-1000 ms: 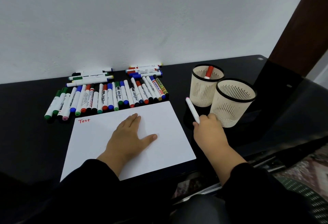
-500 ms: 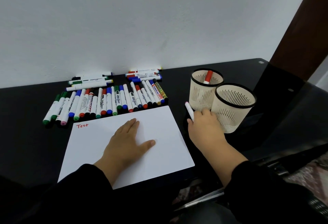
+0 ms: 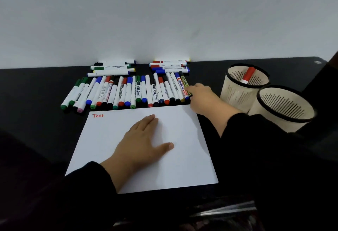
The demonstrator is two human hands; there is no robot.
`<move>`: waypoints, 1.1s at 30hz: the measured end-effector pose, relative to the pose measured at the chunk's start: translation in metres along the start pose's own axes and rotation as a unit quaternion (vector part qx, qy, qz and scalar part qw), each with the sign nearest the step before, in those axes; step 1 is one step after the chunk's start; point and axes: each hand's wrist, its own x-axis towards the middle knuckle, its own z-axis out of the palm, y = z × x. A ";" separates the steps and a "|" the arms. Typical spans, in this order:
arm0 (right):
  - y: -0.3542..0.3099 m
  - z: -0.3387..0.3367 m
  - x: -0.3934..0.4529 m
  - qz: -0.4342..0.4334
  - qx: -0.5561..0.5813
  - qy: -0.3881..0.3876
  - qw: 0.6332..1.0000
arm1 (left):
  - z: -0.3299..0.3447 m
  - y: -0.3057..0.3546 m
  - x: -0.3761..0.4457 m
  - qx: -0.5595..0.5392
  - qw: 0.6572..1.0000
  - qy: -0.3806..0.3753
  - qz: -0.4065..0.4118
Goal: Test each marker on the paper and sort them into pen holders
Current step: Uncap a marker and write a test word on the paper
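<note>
A white paper with a red word "Test" lies on the black table. My left hand presses flat on it, fingers spread. A row of several capped markers lies behind the paper. My right hand reaches over the paper's far right corner, its fingertips on the lower end of the rightmost, olive-labelled marker; whether it grips is hidden. Two cream pen holders stand at the right: the far one holds a red-capped marker, while the near one shows no marker.
Two small stacks of markers lie against the white wall, one at the left and one at the right. The black table ends at my body. A dark panel rises at the far right.
My right hand has swung left from beside the pen holders to the right end of the marker row. The white marker it held earlier is no longer visible. The left hand has stayed put.
</note>
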 end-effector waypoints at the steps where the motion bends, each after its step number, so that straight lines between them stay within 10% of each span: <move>1: -0.001 0.002 0.004 0.002 -0.011 -0.007 1.000 | 0.001 0.000 0.000 0.000 1.000 0.001 -0.001; 25: -0.007 -0.001 -0.019 0.095 0.098 0.107 0.985 | -0.004 0.001 -0.002 -0.012 1.000 -0.026 -0.009; 33: -0.031 -0.015 -0.098 0.095 0.364 0.123 0.918 | -0.029 -0.001 -0.007 -0.275 0.952 0.103 -0.085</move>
